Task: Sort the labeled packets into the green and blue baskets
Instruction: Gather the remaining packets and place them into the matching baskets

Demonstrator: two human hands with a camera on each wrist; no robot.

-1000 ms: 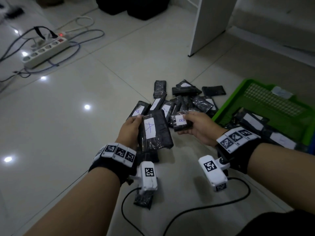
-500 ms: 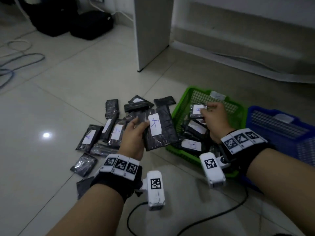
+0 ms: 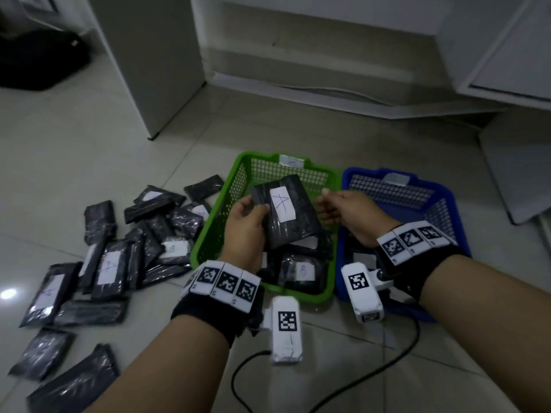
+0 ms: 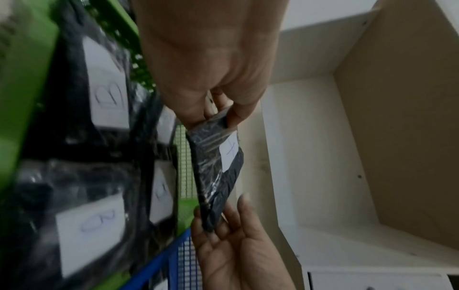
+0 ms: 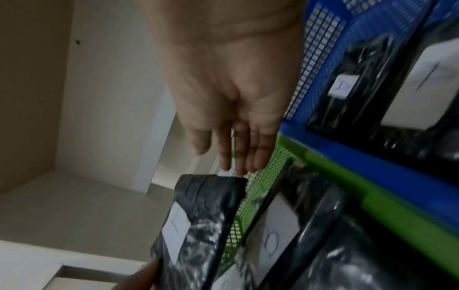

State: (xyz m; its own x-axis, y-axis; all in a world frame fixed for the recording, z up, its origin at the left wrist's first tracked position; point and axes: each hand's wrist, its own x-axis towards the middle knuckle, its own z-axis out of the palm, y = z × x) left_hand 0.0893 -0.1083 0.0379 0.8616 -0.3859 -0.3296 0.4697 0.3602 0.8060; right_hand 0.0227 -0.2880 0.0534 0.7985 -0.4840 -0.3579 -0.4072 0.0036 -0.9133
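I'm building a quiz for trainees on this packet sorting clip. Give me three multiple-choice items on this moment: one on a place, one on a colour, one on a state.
1. Where is the packet marked A?
a) on the floor
b) held above the green basket
c) lying in the blue basket

2. Which colour is the basket with packets marked B?
a) green
b) blue
c) red

3. How is the right hand?
a) gripping a packet
b) fist closed
c) open, fingers straight

Answers: 1 b, the left hand grips it over that basket; 2 a, B labels lie inside the green mesh walls; 3 c, the right wrist view shows straight fingers holding nothing.
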